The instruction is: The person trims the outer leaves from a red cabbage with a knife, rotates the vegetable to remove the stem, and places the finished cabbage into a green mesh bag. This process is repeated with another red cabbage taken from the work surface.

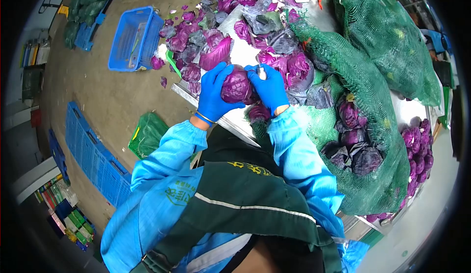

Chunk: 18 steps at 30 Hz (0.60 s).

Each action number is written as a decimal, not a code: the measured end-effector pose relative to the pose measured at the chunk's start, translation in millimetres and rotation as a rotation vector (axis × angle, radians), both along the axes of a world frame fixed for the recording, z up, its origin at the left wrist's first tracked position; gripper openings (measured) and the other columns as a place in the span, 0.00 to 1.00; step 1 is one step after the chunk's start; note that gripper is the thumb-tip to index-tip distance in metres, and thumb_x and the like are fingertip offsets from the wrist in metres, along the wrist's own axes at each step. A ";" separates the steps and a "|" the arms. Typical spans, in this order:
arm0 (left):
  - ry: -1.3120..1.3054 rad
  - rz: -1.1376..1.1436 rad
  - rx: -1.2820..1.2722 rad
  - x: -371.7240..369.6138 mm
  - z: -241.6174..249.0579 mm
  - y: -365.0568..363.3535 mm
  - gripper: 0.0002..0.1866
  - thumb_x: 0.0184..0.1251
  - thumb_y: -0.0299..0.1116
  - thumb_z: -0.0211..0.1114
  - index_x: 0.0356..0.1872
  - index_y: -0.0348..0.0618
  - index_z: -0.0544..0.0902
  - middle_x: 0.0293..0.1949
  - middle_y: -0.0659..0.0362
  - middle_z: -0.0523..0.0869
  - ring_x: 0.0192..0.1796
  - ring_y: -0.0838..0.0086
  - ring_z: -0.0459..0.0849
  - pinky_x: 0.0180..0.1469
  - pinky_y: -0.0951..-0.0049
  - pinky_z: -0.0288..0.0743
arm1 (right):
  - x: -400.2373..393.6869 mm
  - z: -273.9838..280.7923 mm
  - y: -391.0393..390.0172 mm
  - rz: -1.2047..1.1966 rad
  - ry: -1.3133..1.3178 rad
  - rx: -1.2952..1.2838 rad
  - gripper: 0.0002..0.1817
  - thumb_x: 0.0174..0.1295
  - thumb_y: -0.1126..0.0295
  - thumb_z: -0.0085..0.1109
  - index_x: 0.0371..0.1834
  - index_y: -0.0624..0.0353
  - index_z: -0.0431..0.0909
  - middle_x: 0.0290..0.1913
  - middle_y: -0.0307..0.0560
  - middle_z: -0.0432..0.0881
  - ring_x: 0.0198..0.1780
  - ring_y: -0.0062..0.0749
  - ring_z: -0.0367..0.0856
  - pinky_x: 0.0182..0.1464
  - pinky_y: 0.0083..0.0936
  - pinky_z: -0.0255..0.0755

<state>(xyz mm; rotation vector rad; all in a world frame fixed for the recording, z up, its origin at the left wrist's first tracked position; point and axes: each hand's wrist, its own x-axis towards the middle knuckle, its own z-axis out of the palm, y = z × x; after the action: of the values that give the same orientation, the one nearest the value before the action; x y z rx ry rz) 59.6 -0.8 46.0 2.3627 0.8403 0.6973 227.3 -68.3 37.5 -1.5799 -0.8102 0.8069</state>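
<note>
A round red cabbage (pixel 236 85) is gripped by my blue-gloved left hand (pixel 213 94), with the palm and fingers wrapped round its left side. My right hand (pixel 270 86), also in a blue glove, is closed at the cabbage's upper right. A small white-handled tool (pixel 262 73) shows between its thumb and fingers; the tool's working end is hidden. Both hands are over the near edge of a metal table (pixel 235 130). Loose purple cabbage leaves (pixel 216 52) are heaped beyond and beside the hands. Another red cabbage (pixel 259 112) lies just below my right hand.
At right, an open green mesh sack (pixel 363 194) holds several cabbages (pixel 352 115). A second full mesh sack (pixel 392 47) stands behind it. Trimmed cabbages (pixel 419 150) are piled far right. A blue basket (pixel 113 67) and blue pallet (pixel 95 148) are on the floor at left.
</note>
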 end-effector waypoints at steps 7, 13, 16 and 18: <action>-0.355 0.118 -0.691 -12.2 -17.7 0.8 0.55 0.30 0.43 0.85 0.66 0.46 0.63 0.60 0.53 0.71 0.61 0.64 0.71 0.64 0.63 0.67 | 37.1 -2.1 -32.7 -0.169 0.313 -0.286 0.09 0.60 0.65 0.62 0.33 0.60 0.81 0.20 0.36 0.76 0.19 0.17 0.72 0.21 0.18 0.64; -0.554 0.230 -1.020 -12.6 -19.9 -0.6 0.54 0.33 0.37 0.84 0.66 0.47 0.62 0.59 0.54 0.71 0.61 0.65 0.72 0.64 0.64 0.68 | 44.7 -25.9 -51.4 -0.217 -0.153 -0.369 0.11 0.56 0.68 0.63 0.39 0.62 0.81 0.26 0.47 0.83 0.28 0.27 0.78 0.34 0.28 0.72; -0.535 0.209 -0.938 -9.9 -17.5 -0.8 0.55 0.33 0.36 0.84 0.67 0.47 0.60 0.60 0.54 0.70 0.62 0.64 0.71 0.64 0.64 0.68 | 22.3 5.2 -44.6 -0.265 -0.230 -0.201 0.13 0.56 0.67 0.64 0.41 0.62 0.81 0.31 0.51 0.83 0.32 0.32 0.80 0.37 0.30 0.73; -0.533 0.148 -0.898 -6.9 -10.8 -2.6 0.55 0.33 0.35 0.84 0.67 0.48 0.59 0.61 0.53 0.69 0.62 0.64 0.70 0.64 0.64 0.68 | 4.6 20.2 -37.3 -0.230 -0.256 -0.150 0.18 0.53 0.64 0.67 0.44 0.63 0.79 0.35 0.53 0.82 0.36 0.41 0.82 0.41 0.32 0.74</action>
<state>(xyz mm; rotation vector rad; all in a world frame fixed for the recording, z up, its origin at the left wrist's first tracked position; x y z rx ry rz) 52.7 -3.4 35.3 1.2519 0.8435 0.7477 232.0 -105.6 57.7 -1.8975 -0.7436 0.5151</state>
